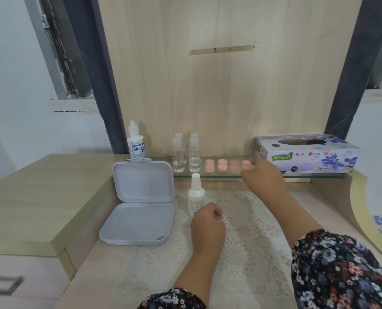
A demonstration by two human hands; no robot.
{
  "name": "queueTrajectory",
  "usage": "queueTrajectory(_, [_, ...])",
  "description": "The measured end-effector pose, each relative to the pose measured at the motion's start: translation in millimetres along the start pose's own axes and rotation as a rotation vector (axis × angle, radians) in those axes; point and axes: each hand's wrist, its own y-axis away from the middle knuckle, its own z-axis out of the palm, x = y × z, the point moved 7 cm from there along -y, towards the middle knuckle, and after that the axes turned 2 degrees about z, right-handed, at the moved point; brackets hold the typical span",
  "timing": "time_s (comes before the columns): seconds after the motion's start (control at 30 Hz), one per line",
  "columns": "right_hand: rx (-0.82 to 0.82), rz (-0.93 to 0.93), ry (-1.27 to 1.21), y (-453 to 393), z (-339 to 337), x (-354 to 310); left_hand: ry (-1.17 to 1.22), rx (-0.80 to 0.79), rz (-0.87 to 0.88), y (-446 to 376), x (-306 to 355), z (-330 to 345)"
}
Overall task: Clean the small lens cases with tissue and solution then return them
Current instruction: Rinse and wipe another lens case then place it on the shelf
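Four pairs of pink cases (pixel 229 165) sit in a row on the glass shelf (pixel 297 175), between the clear bottles (pixel 186 156) and the tissue box (pixel 306 152). In the head view, our right hand (pixel 261 177) reaches to the rightmost pair, fingertips on it; we cannot tell whether the grip has closed round a case. Our left hand (pixel 208 221) rests on the lace mat (pixel 252 230), fingers curled, holding nothing, just beside the spray bottle (pixel 196 197). We judge this the first pick-up: next we need to lift one case down to the desk, then fetch tissue and solution. The open box (pixel 138 204) waits at left.
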Motion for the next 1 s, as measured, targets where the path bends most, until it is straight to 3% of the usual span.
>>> queueTrajectory(0.47, [0.002,0.028,0.057,-5,7,9,0.024,-0.001,-0.018,2,1,-2])
queueTrajectory(0.73, [0.084,-0.019,-0.069,27,-13,17,0.008,0.005,-0.008,1,3,-3])
queueTrajectory(1.0, [0.017,-0.027,-0.185,74,-15,41,0.004,-0.002,0.007,0,2,-1])
